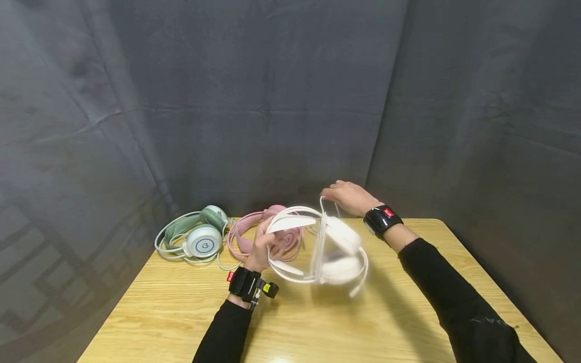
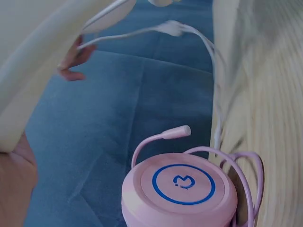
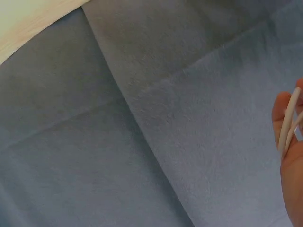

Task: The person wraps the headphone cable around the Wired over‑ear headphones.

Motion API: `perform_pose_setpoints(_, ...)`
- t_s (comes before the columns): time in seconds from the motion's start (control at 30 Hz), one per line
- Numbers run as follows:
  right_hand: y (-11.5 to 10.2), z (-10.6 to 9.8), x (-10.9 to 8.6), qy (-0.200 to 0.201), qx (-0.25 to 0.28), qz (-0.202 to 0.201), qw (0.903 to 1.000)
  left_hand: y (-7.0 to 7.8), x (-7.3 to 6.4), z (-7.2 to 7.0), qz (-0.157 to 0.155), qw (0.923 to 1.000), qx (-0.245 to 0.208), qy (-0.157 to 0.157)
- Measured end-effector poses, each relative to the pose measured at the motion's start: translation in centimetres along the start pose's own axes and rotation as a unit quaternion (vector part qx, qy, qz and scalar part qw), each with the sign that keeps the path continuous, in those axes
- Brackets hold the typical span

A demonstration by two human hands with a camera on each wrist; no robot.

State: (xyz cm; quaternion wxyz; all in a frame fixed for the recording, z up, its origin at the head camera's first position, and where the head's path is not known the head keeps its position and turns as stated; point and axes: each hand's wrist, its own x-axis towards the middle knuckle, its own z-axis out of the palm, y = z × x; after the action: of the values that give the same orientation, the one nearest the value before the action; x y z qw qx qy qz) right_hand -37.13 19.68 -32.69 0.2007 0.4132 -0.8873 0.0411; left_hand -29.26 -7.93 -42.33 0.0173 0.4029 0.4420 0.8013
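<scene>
A pair of white over-ear headphones (image 1: pixel 342 237) is held up over the wooden table, blurred at its ear cups. My left hand (image 1: pixel 263 247) grips its headband from the left side. Above the ear cups, my right hand (image 1: pixel 349 196) pinches a loop of the white cable (image 3: pixel 289 120) between thumb and fingers. Several strands of that cable run across the middle of the headphones, and a loose end hangs at the lower right. In the left wrist view, a thin splitter piece (image 2: pixel 171 28) of the cable dangles beyond the headband.
Pink headphones (image 2: pixel 180 189) with a small microphone lie on the table behind my left hand. Further left are green-and-white headphones (image 1: pixel 204 242) with their cable coiled around them. Grey cloth (image 1: pixel 254 101) hangs along the table's back and sides. The wooden table (image 1: pixel 181 312) extends towards me.
</scene>
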Motion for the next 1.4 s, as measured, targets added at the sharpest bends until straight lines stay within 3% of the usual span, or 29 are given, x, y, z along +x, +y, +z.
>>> perform_pose_setpoints(0.07,-0.1,0.3,-0.3,-0.011,0.007,0.002,0.9999,0.3,0.2,-0.2,0.008,0.9974,-0.069,-0.019)
perform_pose_setpoints(0.13,0.0,0.6,-0.7,-0.020,0.016,0.016,0.9995,0.6,0.3,-0.3,0.014,0.9900,-0.137,-0.030)
perform_pose_setpoints(0.27,0.3,1.4,-1.8,-0.042,0.016,0.045,0.9980,1.0,0.2,-0.3,0.014,0.9766,-0.211,-0.040)
perform_pose_setpoints(0.47,1.1,2.4,-3.4,-0.057,0.016,0.087,0.9944,1.0,0.1,-0.3,0.010,0.9648,-0.260,-0.039)
perform_pose_setpoints(0.7,2.3,3.9,-4.6,-0.011,0.066,0.120,0.9906,0.9,0.1,-0.5,0.003,0.9555,-0.294,-0.020)
perform_pose_setpoints(0.8,2.7,4.3,-5.1,-0.003,0.062,0.126,0.9901,0.8,0.0,-0.6,-0.002,0.9512,-0.308,-0.011)
perform_pose_setpoints(0.93,2.9,4.4,-5.6,-0.008,0.052,0.136,0.9894,0.6,0.0,-0.8,-0.007,0.9513,-0.308,0.009)
perform_pose_setpoints(1.07,2.8,4.3,-6.0,-0.010,0.074,0.147,0.9863,0.5,-0.2,-0.9,-0.008,0.9554,-0.293,0.033)
perform_pose_setpoints(1.13,2.7,4.3,-6.2,-0.010,0.077,0.153,0.9852,0.5,-0.2,-0.9,-0.013,0.9539,-0.297,0.042)
perform_pose_setpoints(1.27,2.6,4.3,-6.3,-0.024,0.076,0.168,0.9825,0.5,-0.4,-0.9,-0.028,0.9438,-0.326,0.048)
perform_pose_setpoints(1.4,2.4,4.8,-6.2,-0.036,0.077,0.172,0.9815,0.5,-0.4,-0.6,-0.047,0.9244,-0.373,0.064)
